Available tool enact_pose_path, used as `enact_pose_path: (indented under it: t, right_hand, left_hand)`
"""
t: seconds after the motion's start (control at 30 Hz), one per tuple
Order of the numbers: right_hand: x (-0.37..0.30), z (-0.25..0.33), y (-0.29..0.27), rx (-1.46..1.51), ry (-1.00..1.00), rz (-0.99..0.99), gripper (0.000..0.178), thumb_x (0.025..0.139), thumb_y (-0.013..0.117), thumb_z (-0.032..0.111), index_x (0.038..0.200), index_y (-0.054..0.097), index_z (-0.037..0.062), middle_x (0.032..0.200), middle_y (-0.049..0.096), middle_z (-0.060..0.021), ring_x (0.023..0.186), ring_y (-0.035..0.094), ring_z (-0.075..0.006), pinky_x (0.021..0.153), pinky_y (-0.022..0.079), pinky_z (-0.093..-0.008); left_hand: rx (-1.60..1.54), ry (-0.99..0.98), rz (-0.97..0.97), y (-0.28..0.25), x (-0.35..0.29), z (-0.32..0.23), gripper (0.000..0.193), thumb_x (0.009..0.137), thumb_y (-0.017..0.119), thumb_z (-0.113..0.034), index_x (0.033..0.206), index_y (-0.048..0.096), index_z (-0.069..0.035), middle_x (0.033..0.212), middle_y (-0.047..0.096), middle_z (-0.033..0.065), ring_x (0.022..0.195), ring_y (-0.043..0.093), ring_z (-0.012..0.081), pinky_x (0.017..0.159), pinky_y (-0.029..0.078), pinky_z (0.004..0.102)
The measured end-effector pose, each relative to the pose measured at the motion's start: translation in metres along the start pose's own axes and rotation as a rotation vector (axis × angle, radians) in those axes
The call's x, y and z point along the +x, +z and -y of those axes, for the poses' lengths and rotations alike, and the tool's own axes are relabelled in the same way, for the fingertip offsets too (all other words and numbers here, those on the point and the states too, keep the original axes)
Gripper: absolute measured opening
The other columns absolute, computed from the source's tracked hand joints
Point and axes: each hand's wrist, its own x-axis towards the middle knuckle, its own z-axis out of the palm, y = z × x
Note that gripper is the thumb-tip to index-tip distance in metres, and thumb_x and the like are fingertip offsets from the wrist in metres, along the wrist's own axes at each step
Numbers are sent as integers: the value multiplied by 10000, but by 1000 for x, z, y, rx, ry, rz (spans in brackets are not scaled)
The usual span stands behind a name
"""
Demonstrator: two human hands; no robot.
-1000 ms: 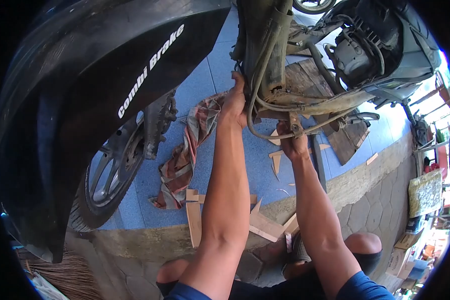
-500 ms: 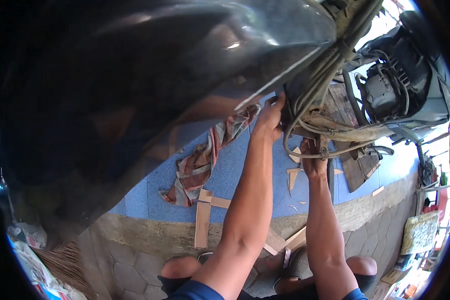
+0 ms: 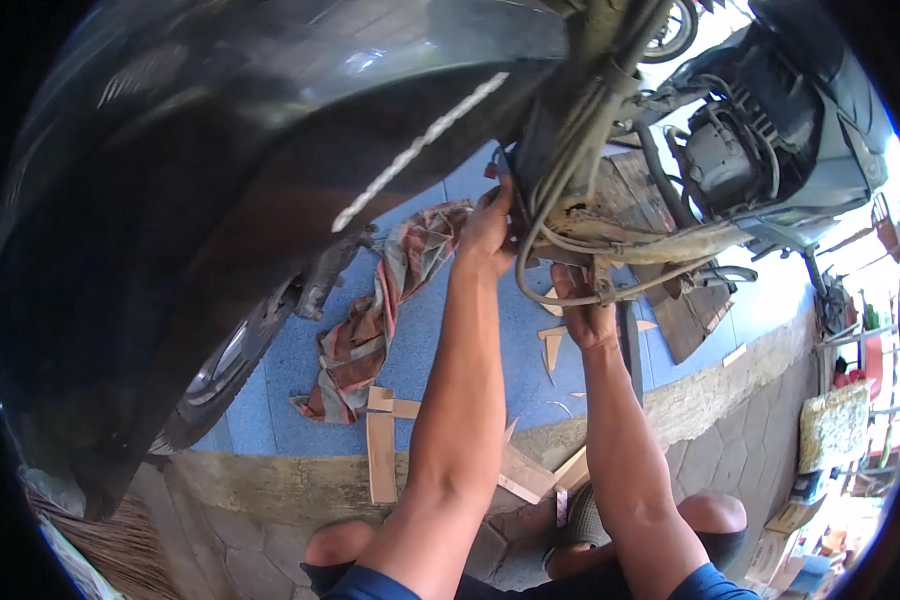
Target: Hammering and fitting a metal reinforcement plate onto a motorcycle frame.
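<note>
A scooter with its covers partly off fills the upper view, its dark glossy front body panel point(image 3: 220, 190) with a pale streak on the left. My left hand point(image 3: 487, 232) is closed round the edge of a black part point(image 3: 518, 195) beneath the steering column, thumb upward; its other fingers are mostly hidden. A small red piece point(image 3: 491, 170) shows just above that thumb. Under the rusty frame tube point(image 3: 660, 245), my right hand point(image 3: 585, 312) reaches up with fingers stretched out and apart, fingertips near the tube. Looped cables point(image 3: 542, 215) hang between and in front of the hands.
A crumpled plaid cloth point(image 3: 355, 345) lies on the blue tiled floor point(image 3: 440, 330). Cardboard strips point(image 3: 381, 455) are scattered near the step edge. A wooden plank point(image 3: 685, 325) lies beneath the scooter, near the exposed engine point(image 3: 720, 150). The front wheel point(image 3: 225, 365) stands left, beside a twig broom point(image 3: 120, 540).
The view has shifted, so the scooter and both hands appear farther left and the front wheel shows. My left hand stays at the black part; the right hand's fingers look straighter.
</note>
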Motion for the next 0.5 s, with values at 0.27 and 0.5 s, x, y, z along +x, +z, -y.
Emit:
enact_pose_path:
  t: [0.27, 0.5]
  right_hand:
    - [1, 6, -1, 14, -29, 11, 350, 963, 597, 143, 1289, 523, 39, 1263, 560, -109, 1158, 548, -290, 1026, 480, -423]
    - [3, -1, -8, 89, -8, 21, 380, 996, 546, 229, 1307, 477, 23, 1237, 564, -111, 1121, 567, -246, 990, 503, -423]
  left_hand:
    - [52, 77, 42, 11, -4, 3, 664, 879, 649, -498, 1315, 430, -47, 1170, 561, 105, 1050, 565, 233, 850, 542, 392]
    - [93, 57, 48, 9, -15, 4, 504, 951, 595, -416, 1253, 529, -18, 1102, 644, 89, 997, 647, 227, 859, 554, 369]
